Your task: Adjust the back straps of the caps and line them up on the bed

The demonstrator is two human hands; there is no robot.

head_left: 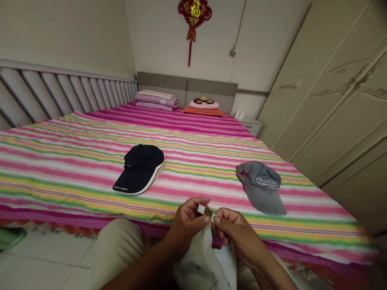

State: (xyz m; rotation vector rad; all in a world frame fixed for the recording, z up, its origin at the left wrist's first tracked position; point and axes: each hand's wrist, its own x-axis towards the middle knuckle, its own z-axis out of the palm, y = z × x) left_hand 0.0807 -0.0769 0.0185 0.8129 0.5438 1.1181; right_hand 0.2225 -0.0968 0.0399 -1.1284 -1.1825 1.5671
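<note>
Pale cap (201, 259) hanging down; strap (208, 212), long axis slanting lower-right, pinched by left fingers (198, 201) and right fingers (223, 222).

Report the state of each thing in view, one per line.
Pale cloth item: held up, hanging limp
Its strap: pinched at the ends
Left grip: closed on it
Right grip: closed on it
Striped sheet: spread out
Navy cap: lying on the sheet
Grey cap: lying on the sheet
Purple bedding: folded
Wardrobe doors: shut
Wall ornament: hanging
</note>
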